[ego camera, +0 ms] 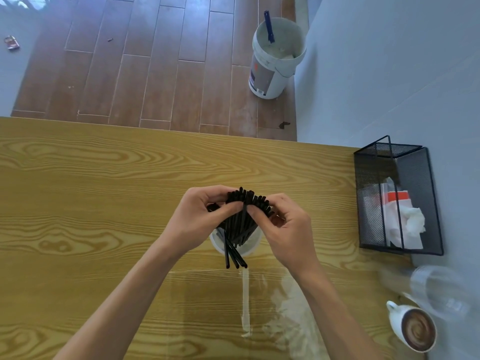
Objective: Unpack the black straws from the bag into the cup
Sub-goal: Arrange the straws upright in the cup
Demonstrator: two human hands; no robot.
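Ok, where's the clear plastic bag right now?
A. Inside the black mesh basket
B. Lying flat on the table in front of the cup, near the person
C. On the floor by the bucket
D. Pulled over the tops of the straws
B: the clear bag lies flat on the table just on the person's side of the white cup, while both hands hold the black straws above it.

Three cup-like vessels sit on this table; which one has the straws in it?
The white cup beneath both hands, mid-table. The coffee mug and the clear glass at the right edge hold no straws.
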